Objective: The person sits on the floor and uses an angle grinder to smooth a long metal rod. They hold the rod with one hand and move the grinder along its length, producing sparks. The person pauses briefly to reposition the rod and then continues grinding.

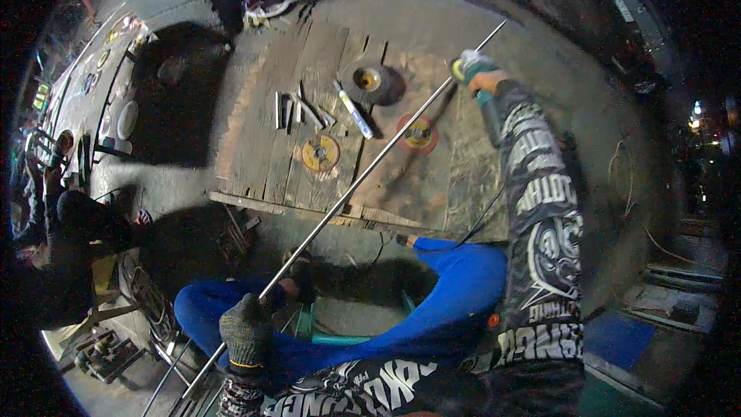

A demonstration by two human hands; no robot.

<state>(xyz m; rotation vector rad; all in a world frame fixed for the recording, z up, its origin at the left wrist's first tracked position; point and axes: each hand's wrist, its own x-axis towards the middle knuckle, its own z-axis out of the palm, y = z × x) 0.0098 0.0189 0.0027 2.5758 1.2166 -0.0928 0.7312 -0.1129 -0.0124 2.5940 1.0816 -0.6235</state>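
Observation:
A long thin metal rod (340, 202) runs slantwise from the lower left, over my lap, to beyond the far right of a wooden board (270, 162). My left hand (245, 332), in a dark grey knit glove, is closed around the rod near my lap. At the far right, my right hand (485, 81) is wrapped around a green angle grinder (489, 114). The grinder's yellowish disc (458, 71) is against or right beside the rod; contact cannot be made out. Beneath the rod lies a red-rimmed disc (417, 134); a yellow disc (319, 153) lies to its left.
On the board are several short metal pieces (290, 112), a white and blue marker-like tube (353, 110) and a round dark holder (368, 80). A cable (486, 212) trails from the grinder toward my knee. More rods (166, 374) lie at lower left. Another person (77, 216) is at far left.

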